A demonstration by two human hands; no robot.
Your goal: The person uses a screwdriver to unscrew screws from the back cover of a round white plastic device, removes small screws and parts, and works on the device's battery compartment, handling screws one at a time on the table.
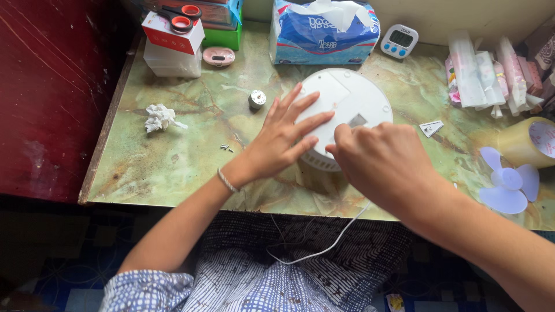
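Resting flat on the round white plastic appliance housing [347,104], the left hand [283,136] has its fingers spread across the housing's smooth upper face. The right hand [381,159] is curled over the housing's near edge, fingertips bunched together; whether they pinch anything cannot be told, as the back of the hand hides them. The housing sits near the front middle of the green marbled tabletop [173,162], its slotted side wall facing the person. A thin white cord [324,245] hangs from below it over the tabletop's front edge.

Surroundings, left: a crumpled white tissue [160,118] lies well apart from the hands; a few small metal screws [226,148] lie just beside the left wrist; a small round metal part [257,99] sits near the left fingertips. Nothing stands between the hands and the housing.

Rear: a blue-and-white soft tissue pack [324,32] stands just behind the housing, a sheet pulled up at its top. Left of it, a red-and-white carton [172,34] rests on a clear plastic box, with red-handled scissors [180,17] on top, and a small pink oval case [218,56] just beside. A white digital timer [399,41] stands right of the pack.

Right: a heap of narrow clear-wrapped packets [485,75], a roll of tan packing tape [526,141], and a pale lilac plastic fan blade [509,180].
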